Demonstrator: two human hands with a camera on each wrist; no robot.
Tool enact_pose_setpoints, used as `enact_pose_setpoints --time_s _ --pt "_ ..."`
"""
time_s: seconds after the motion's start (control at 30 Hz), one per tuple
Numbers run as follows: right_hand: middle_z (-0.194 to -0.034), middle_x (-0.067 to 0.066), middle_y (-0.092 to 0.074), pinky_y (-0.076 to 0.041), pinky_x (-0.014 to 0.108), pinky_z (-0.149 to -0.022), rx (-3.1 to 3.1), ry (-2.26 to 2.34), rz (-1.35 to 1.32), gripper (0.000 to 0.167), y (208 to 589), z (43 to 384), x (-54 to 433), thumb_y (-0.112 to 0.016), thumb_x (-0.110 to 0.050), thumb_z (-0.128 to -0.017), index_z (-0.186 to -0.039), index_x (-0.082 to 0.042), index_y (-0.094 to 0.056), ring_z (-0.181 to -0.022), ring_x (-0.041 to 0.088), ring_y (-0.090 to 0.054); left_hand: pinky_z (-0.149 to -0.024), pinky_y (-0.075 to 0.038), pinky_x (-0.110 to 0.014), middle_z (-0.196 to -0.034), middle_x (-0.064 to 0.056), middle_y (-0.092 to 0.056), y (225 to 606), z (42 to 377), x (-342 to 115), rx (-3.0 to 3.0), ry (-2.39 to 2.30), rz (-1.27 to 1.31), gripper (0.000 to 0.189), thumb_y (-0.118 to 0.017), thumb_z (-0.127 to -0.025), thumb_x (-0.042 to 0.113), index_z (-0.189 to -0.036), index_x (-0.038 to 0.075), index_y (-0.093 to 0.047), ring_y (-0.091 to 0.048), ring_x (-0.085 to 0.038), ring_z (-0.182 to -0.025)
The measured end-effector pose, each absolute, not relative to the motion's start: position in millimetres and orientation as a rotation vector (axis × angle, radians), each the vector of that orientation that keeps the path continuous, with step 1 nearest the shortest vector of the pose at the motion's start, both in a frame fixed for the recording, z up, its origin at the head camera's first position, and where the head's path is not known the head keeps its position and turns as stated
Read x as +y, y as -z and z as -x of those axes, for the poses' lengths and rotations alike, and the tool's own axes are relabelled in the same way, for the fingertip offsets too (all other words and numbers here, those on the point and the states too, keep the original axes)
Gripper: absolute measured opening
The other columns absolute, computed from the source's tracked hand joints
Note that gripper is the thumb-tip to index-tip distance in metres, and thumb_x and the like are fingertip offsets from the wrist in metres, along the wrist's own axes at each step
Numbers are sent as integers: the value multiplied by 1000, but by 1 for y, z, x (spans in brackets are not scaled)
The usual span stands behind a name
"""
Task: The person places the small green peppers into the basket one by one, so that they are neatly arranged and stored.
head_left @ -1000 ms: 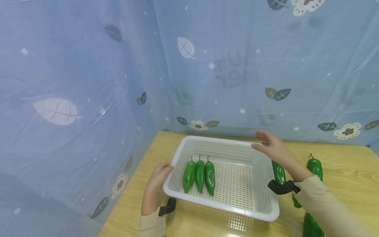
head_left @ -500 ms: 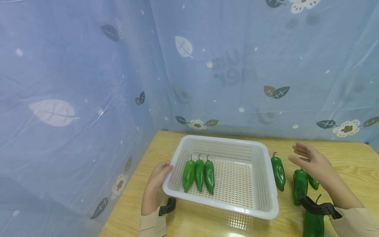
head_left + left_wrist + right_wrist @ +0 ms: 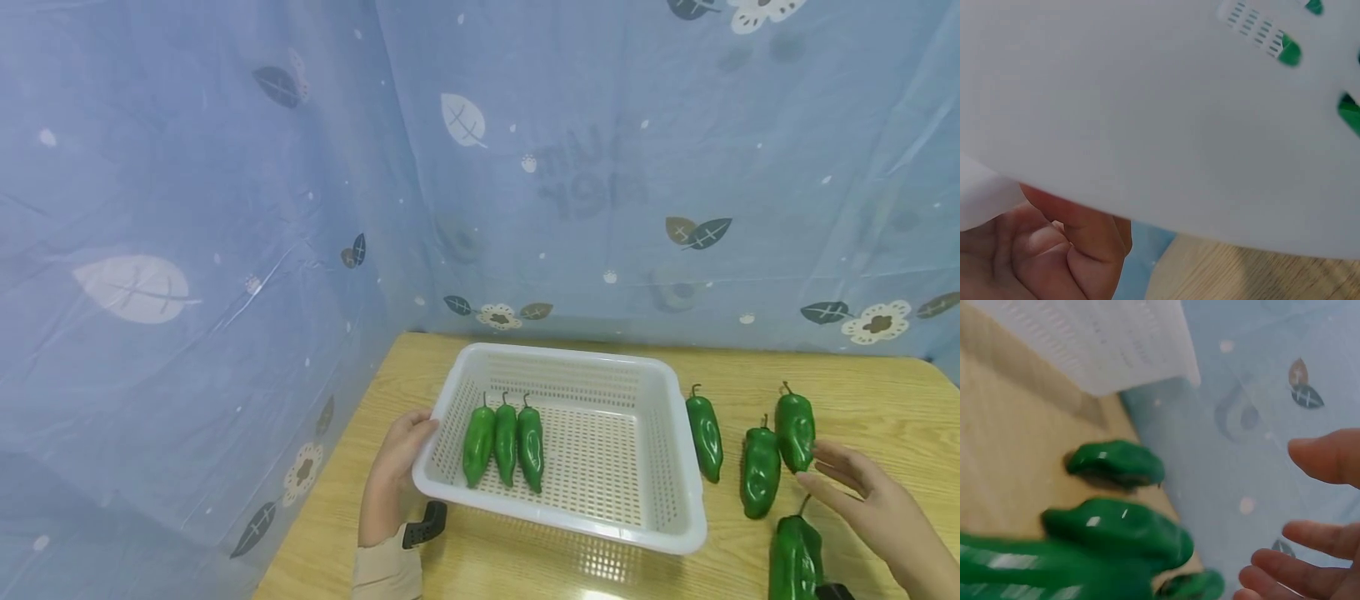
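Observation:
My left hand (image 3: 400, 457) grips the left rim of a white plastic basket (image 3: 555, 517). In the left wrist view the fingers (image 3: 1094, 240) curl under the pale rim. Inside the basket, toward its left side, three green peppers (image 3: 506, 446) lie side by side with stems pointing away. My right hand (image 3: 870, 500) is at the far right, holding nothing, fingers spread with the thumb apart. Its fingertips come right up to a green pepper (image 3: 795, 427) on the table. A larger pepper (image 3: 795, 558) lies just in front of that hand, and the right wrist view shows it large and close.
Two more green peppers, one by the basket's right wall (image 3: 703, 437) and one farther right (image 3: 761, 473), lie on the wooden table (image 3: 885, 408). A blue patterned curtain (image 3: 585, 167) hangs behind the table and along its left side.
My right hand has moved from above the basket's right rim out to the right and down among the loose peppers. The left hand and the basket stay in place.

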State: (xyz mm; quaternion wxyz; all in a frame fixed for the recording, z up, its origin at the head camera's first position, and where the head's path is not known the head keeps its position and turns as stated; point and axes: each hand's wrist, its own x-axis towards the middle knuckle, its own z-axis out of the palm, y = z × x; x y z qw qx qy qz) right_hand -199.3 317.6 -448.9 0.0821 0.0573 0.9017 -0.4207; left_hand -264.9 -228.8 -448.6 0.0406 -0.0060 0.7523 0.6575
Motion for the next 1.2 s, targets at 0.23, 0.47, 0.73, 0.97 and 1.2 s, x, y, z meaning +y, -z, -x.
enact_pose_setpoints --time_s 0.23,0.47,0.73,0.97,1.2 --pt "-142 45 -7 -50 57 -84 2531 1129 -266 91 474 179 324 -36 -56 -97 -145 13 0 -124 64 -21 -76 -59 -44 -116 -29 -59 449 264 -228 2306 -2017 18 40 -45 -97 17 -129 -6 -46 -65 -38 -100" --pt "-140 50 -7 -54 50 -83 2395 1200 -269 91 491 167 315 -41 -53 -96 -146 11 1 -125 63 -25 -75 -59 -45 -115 -31 -59 449 265 -228 2319 -2010 5 38 -44 -97 16 -127 -7 -47 -66 -38 -98" --pt "-139 51 -3 -55 52 -78 2382 1221 -209 87 495 165 308 -44 -47 -97 -146 9 1 -121 67 -26 -75 -60 -44 -114 -28 -61 448 266 -228 2316 -2007 45 37 -45 -97 17 -125 -6 -49 -66 -36 -97" --pt "-134 48 -27 -58 42 -77 2326 1383 -133 84 499 162 306 -53 -31 -97 -150 -2 5 -108 52 -54 -74 -60 -44 -112 -28 -61 447 267 -228 2315 -2012 63 37 -46 -96 17 -124 -6 -50 -66 -36 -96" --pt "-129 47 -34 -59 35 -73 2330 1390 -65 84 502 163 308 -56 -26 -95 -151 -5 3 -106 42 -59 -75 -60 -44 -113 -28 -61 447 267 -227 2315 -2006 40 37 -45 -96 17 -125 -6 -49 -66 -37 -98"
